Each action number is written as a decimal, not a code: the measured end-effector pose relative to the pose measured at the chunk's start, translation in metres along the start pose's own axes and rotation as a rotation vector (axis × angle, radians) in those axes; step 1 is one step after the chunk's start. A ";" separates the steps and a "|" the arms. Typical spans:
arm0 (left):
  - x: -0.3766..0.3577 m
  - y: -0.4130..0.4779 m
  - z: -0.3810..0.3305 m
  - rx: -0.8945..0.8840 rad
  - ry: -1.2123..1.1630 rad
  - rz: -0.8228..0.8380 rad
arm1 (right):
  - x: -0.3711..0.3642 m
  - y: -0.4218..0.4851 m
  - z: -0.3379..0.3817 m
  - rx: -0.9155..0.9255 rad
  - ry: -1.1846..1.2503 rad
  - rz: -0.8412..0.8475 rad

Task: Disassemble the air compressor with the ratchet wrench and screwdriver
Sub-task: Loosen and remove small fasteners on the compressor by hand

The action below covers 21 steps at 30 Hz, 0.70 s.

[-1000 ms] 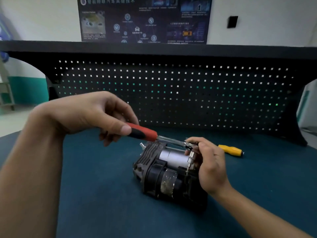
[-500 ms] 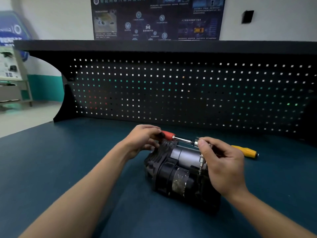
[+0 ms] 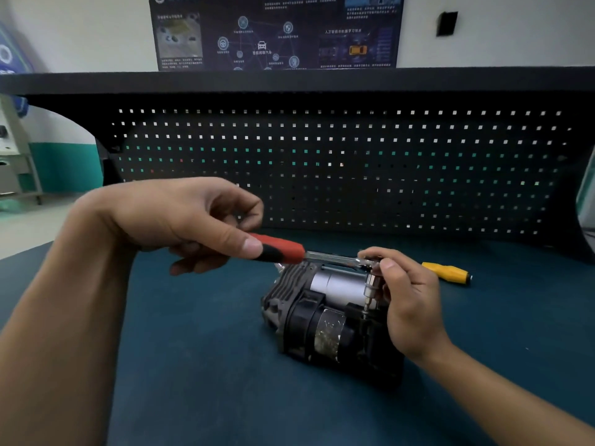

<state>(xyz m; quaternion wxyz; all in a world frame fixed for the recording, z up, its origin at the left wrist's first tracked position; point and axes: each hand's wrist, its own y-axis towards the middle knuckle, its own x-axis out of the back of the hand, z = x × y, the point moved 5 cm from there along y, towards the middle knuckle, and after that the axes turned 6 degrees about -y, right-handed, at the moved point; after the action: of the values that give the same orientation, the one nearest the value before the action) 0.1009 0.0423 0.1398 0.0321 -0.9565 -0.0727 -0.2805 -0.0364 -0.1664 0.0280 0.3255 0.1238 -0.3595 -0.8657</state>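
Note:
The black air compressor (image 3: 325,320), with a silver cylinder on top, lies on the dark teal bench mat (image 3: 199,365). A ratchet wrench (image 3: 322,255) with a red and black handle runs level above it. My left hand (image 3: 180,220) grips the handle between thumb and fingers. My right hand (image 3: 402,294) pinches the ratchet head and its socket extension, whose bit stands upright on a screw at the compressor's right end. A yellow-handled screwdriver (image 3: 447,272) lies on the mat behind my right hand.
A black pegboard back panel (image 3: 322,162) with a shelf on top rises just behind the compressor. A dark poster (image 3: 273,33) hangs on the wall above. The mat's left edge runs near my left forearm.
My left hand has swung the wrench handle back toward me and to the left, from close by the compressor. My right hand has stayed on the ratchet head.

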 end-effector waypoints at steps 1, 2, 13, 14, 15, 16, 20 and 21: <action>-0.005 -0.001 -0.007 -0.027 -0.004 0.034 | 0.000 0.000 0.000 -0.002 0.008 0.002; -0.011 -0.001 -0.013 -0.051 -0.016 0.073 | -0.001 0.000 0.000 0.002 0.012 0.004; 0.003 0.024 0.066 -0.136 -0.651 0.163 | 0.000 -0.001 0.002 -0.014 0.005 0.001; 0.007 0.029 0.084 -0.119 -0.701 0.054 | 0.000 0.000 0.002 -0.005 0.008 -0.007; 0.011 0.034 0.100 -0.090 -0.720 -0.084 | 0.000 0.000 0.003 0.005 0.011 -0.009; 0.015 0.041 0.114 -0.051 -0.709 -0.221 | 0.000 0.000 0.004 0.023 0.002 -0.017; 0.005 0.082 0.134 0.106 -0.492 -0.545 | -0.001 -0.001 0.007 0.038 -0.007 -0.050; -0.001 0.093 0.132 0.113 -0.436 -0.619 | 0.000 -0.002 0.006 0.030 0.000 -0.056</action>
<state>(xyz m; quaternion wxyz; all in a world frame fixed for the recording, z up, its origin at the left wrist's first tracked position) 0.1850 -0.0366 0.0260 -0.0177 -0.9233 -0.3785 -0.0623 -0.0394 -0.1623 0.0309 0.2991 0.1388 -0.3685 -0.8692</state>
